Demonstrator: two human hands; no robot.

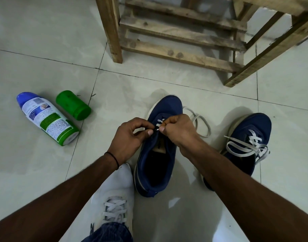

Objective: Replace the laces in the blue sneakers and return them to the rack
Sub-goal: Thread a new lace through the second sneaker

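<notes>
Blue sneaker [147,154], mid-floor, partly laced: left grip [130,135] pinches its eyelet edge, right grip [177,130] pinches the white lace [159,123], slack trailing right. Second sneaker [254,123], further right, appears laced but untied. Remaining, by judgement: finish lacing, tie, return both to the wooden rack [181,34].

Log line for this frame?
step: lacing | left hand: pinches white lace at eyelets | right hand: pinches white lace | middle blue sneaker: partly laced | other blue sneaker: laced, on floor | rack: behind
</notes>
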